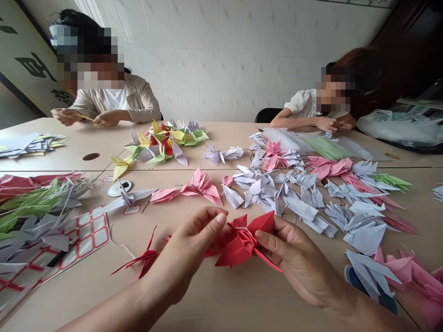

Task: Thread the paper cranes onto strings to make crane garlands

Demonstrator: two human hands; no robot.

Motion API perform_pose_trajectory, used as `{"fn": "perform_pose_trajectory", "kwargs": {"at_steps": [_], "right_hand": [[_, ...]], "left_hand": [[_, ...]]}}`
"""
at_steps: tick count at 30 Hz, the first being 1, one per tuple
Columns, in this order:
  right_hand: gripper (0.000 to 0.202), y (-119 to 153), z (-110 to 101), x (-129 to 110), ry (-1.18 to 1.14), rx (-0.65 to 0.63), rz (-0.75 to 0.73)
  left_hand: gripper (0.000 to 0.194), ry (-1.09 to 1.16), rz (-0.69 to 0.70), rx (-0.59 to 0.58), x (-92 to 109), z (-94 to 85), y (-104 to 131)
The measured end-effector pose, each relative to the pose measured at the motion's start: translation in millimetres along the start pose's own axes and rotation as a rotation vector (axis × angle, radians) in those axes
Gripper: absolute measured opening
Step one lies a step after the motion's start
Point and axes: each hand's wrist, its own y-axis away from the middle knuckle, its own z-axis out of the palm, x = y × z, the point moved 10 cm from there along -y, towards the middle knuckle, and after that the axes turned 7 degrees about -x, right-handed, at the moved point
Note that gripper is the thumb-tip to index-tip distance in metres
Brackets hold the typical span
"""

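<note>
Above the near part of the table, a red folded-paper piece (242,242) with pointed petals is held in my right hand (301,258), its thumb on the front and the fingers behind. A white string (244,229) crosses the piece near its centre. My left hand (194,242) is pinched at the left edge of the red paper; what lies between its fingertips is too small to tell. Beyond my left wrist, a red paper crane (143,259) lies on the table, with more red paper partly hidden behind the left hand.
White folded-paper strings (263,186) and pink ones (200,184) spread across the table (221,299). Colourful cranes (162,140) are heaped farther back. Strung bunches (38,203) lie at left on a red-gridded sheet (90,233). Two people (114,99) (308,108) sit opposite; a plastic bag (398,127) rests at right.
</note>
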Motion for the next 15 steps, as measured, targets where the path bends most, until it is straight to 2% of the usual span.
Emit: {"fn": "perform_pose_trajectory", "kwargs": {"at_steps": [2,4,9,15], "right_hand": [[0.011,1,3,-1,-0.018,-0.032,-0.010],[0.008,2,6,-2,-0.029,-0.064,-0.017],[0.009,4,10,0,-0.144,-0.094,0.027],[0.011,4,11,4,-0.281,-0.112,0.052]], "left_hand": [[0.024,-0.019,-0.012,0.046,0,-8.5,-2],[0.023,-0.062,-0.038,0.035,-2,-10.2,-3],[0.037,-0.144,-0.080,-0.114,-5,4.8,-1],[0.045,-0.153,-0.085,-0.163,-9,11.4,0]]}}
